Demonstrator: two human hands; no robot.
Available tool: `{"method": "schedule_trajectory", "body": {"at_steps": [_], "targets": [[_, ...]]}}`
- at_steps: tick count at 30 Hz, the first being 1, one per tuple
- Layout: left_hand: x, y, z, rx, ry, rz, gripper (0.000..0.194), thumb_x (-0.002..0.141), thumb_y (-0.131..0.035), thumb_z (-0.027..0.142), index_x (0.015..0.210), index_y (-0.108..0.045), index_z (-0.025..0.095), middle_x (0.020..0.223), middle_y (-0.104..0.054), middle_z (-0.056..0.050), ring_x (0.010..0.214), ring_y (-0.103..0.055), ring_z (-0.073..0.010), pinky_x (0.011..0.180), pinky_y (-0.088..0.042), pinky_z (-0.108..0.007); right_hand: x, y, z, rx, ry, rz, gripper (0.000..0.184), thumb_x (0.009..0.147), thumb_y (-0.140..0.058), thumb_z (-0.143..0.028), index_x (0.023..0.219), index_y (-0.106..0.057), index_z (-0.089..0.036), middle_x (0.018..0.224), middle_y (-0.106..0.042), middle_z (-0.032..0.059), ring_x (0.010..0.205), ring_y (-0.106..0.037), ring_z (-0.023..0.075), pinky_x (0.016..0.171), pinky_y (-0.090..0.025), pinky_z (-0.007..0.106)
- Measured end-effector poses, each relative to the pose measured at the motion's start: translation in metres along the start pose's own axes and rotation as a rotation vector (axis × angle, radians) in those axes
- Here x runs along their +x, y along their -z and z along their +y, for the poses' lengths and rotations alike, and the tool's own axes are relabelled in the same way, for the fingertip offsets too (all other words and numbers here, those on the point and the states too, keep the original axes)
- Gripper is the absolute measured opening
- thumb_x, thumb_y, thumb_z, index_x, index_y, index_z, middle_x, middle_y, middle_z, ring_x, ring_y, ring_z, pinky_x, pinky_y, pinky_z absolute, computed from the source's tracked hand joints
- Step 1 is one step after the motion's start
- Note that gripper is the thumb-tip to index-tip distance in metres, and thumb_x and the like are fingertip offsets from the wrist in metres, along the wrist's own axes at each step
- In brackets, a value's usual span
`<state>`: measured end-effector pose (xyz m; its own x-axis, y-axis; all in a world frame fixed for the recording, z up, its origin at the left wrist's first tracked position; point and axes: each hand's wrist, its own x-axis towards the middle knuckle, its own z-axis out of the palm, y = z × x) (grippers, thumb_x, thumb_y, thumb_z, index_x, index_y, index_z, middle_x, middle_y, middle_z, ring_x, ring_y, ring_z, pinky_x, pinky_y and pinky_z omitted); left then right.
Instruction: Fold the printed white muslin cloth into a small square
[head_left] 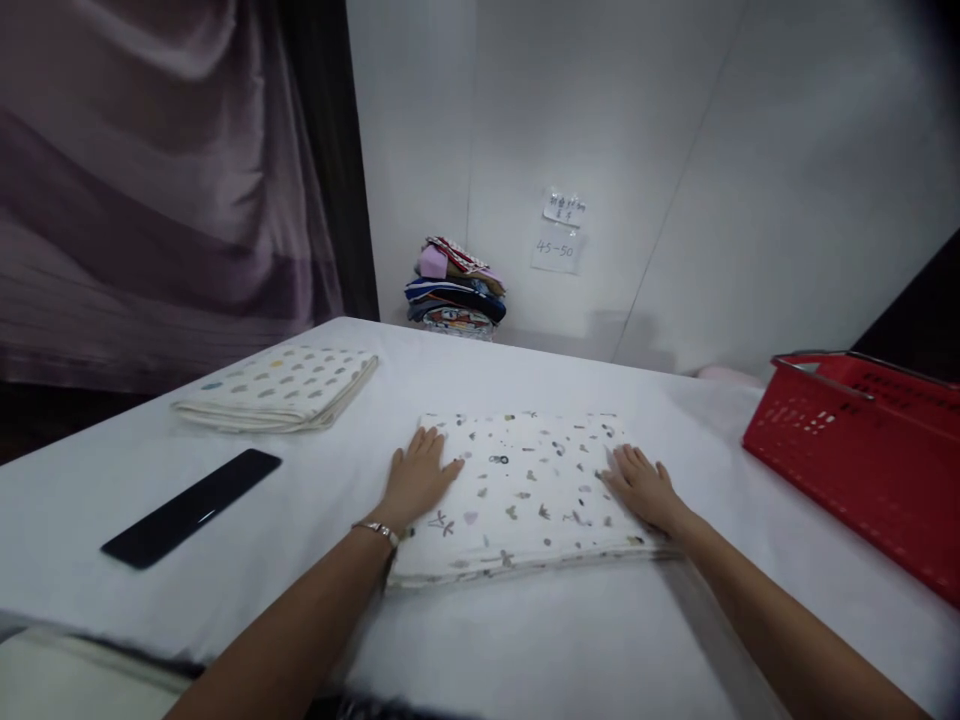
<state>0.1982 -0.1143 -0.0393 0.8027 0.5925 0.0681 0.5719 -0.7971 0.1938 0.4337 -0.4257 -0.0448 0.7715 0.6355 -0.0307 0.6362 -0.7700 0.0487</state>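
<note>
A white cloth [525,490] with small printed motifs lies folded into a rectangle in front of me, its layered edge facing my side. On its left edge rests my left hand [420,475], open, fingers stretched forward and thumb apart, a bracelet [379,530] at the wrist. My right hand [643,487] lies flat and open on the opposite edge. Neither hand grips the fabric. Further left on the table sits a second folded cloth [285,385], cream with grey-green spots.
The white table [315,530] also bears a flat black strip [191,507] at left. A red plastic basket [862,470] stands at right. Behind the table rises a stack of folded fabrics [456,285] against the wall, near paper notes [557,247]. A purple curtain [165,180] hangs at left.
</note>
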Motion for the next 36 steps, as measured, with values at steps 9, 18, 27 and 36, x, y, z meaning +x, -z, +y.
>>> {"method": "schedule_trajectory", "body": {"at_steps": [9, 18, 27, 36], "targets": [[-0.002, 0.000, 0.000, 0.023, -0.006, 0.043, 0.064, 0.087, -0.030, 0.054, 0.139, -0.035, 0.017, 0.150, -0.025, -0.007, 0.140, -0.014, -0.0241, 0.108, -0.022, -0.048, 0.078, 0.023, -0.052, 0.059, 0.148, 0.018, 0.070, 0.091, -0.017, -0.059, 0.145, -0.023, -0.015, 0.153, -0.014, 0.0094, 0.140, -0.006, 0.0232, 0.111, -0.009, 0.046], [-0.003, 0.000, -0.002, 0.011, -0.010, 0.041, 0.063, 0.088, -0.029, 0.054, 0.139, -0.035, 0.018, 0.150, -0.025, -0.006, 0.140, -0.013, -0.0250, 0.108, -0.022, -0.050, 0.099, 0.007, -0.047, 0.119, 0.087, -0.070, 0.070, 0.091, -0.016, -0.058, 0.145, -0.022, -0.014, 0.152, -0.014, 0.0101, 0.140, -0.009, 0.0251, 0.110, -0.010, 0.048], [-0.004, 0.000, -0.002, -0.012, 0.002, 0.008, 0.064, 0.088, -0.027, 0.055, 0.140, -0.033, 0.018, 0.151, -0.021, -0.005, 0.140, -0.010, -0.0236, 0.109, -0.019, -0.049, 0.096, 0.016, -0.114, 0.150, 0.358, -0.059, 0.075, 0.090, -0.013, -0.063, 0.147, -0.018, -0.015, 0.153, -0.010, 0.0073, 0.140, -0.003, 0.0215, 0.111, -0.003, 0.046], [-0.003, -0.003, -0.004, -0.025, 0.007, 0.007, 0.066, 0.087, -0.027, 0.057, 0.140, -0.032, 0.019, 0.151, -0.021, -0.004, 0.140, -0.010, -0.0232, 0.110, -0.018, -0.049, 0.092, 0.030, -0.141, 0.157, 0.356, -0.093, 0.077, 0.088, -0.014, -0.064, 0.146, -0.020, -0.013, 0.153, -0.007, 0.0089, 0.140, -0.001, 0.0241, 0.111, -0.004, 0.048]]}}
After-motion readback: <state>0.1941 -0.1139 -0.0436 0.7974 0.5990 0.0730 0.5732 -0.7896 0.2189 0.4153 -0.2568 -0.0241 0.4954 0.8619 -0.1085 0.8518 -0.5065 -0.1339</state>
